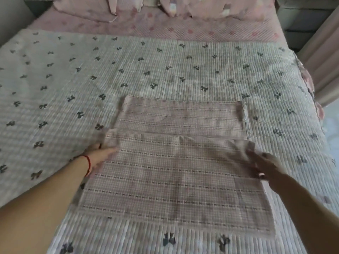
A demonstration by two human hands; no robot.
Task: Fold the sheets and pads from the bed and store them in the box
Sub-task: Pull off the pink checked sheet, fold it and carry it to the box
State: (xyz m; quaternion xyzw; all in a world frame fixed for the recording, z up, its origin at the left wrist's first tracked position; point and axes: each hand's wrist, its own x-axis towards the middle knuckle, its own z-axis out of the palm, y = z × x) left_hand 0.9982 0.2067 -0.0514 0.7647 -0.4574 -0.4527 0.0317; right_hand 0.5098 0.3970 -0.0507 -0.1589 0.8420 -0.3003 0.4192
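Nearest, two bare forearms reach out over a pink checked sheet (165,176) that lies partly folded on the bed, its near half doubled over so the fold's free edge runs between the two hands. The left hand (100,154), with a red string bracelet (88,165) at the wrist, grips the left corner of that folded edge, thumb on top and fingers tucked beneath the cloth. The right hand (264,165) is blurred; its fingers seem curled round the right corner of the same edge, which bunches up just beyond the fingertips. Past the fingers, the sheet's lower layer lies flat. Under it all spreads a pale quilted pad (146,70) printed with small dark bows. Farther still, a pink dotted bedsheet (183,28) and pink pillows (88,8) lie at the head. No writing or labels can be read.
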